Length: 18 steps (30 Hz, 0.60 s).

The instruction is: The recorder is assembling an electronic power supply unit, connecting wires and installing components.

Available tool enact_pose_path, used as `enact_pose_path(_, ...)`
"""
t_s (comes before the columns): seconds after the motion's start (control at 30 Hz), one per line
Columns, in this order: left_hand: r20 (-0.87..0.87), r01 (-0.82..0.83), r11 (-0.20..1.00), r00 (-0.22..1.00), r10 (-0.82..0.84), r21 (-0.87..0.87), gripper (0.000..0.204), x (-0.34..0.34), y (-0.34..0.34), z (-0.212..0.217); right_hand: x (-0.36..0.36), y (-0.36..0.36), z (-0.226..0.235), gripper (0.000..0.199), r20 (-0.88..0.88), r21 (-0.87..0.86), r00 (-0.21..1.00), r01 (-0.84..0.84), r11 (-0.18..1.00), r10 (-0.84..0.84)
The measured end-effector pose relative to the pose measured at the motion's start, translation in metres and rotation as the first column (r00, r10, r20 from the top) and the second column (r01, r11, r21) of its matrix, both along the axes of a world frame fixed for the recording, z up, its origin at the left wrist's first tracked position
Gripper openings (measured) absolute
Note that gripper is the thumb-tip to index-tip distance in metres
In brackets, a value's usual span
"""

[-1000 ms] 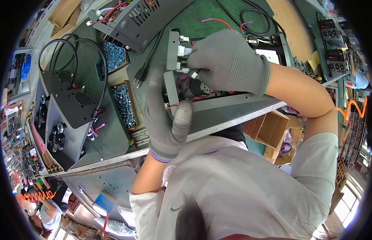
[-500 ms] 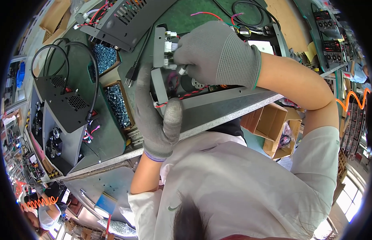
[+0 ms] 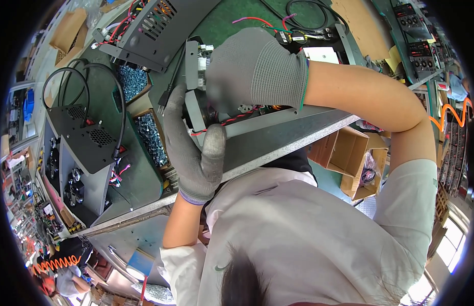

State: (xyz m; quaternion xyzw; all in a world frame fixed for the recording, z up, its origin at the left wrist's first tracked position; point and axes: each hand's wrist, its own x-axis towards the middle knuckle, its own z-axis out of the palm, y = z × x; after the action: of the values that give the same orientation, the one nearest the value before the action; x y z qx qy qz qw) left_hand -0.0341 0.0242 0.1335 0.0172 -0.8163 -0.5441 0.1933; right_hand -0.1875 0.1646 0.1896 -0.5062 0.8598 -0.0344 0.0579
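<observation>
An open dark metal chassis (image 3: pixel 277 122) lies along the bench's near edge, with a grey bracket (image 3: pixel 195 109), white connectors and a twisted red-and-black wire (image 3: pixel 237 118). My left hand (image 3: pixel 196 158), in a grey glove, cups its left end, fingers along the outside and thumb on the near side. Above the same end, my gloved right hand (image 3: pixel 252 71) is closed beside a row of white connectors (image 3: pixel 202 61). Its fingertips are blurred, and what they hold cannot be made out. The back of this hand covers much of the chassis interior.
Left of the chassis stand boxes of small screws (image 3: pixel 151 138) and another black casing (image 3: pixel 94 137) with a looped cable. A slotted dark housing (image 3: pixel 150 30) sits at the far left. Black cable (image 3: pixel 323 13) coils at the back. Cardboard boxes (image 3: pixel 344 153) stand below the bench edge.
My right hand has shifted left and slightly down, its fingertips now blurred. The small white plug seen at them before is out of sight. My left hand stays at the chassis end.
</observation>
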Motion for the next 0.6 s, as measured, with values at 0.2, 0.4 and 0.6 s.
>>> enact_pose_path(0.2,0.077,0.042,0.999,0.996,-0.043,0.023,0.084,0.001,-0.003,0.004,-0.007,0.017,0.019,0.015,0.104,0.053,0.994,-0.02,0.998,0.014)
enact_pose_path(0.4,0.021,-0.018,1.0,1.0,0.018,-0.009,0.085,0.0,0.003,0.001,-0.013,0.018,0.024,0.02,0.077,0.076,0.997,-0.015,0.997,0.01)
enact_pose_path(0.6,0.021,-0.055,0.998,0.998,0.055,0.016,0.084,-0.001,0.012,0.006,-0.019,0.029,0.018,0.022,0.257,-0.167,0.966,0.007,0.986,0.037)
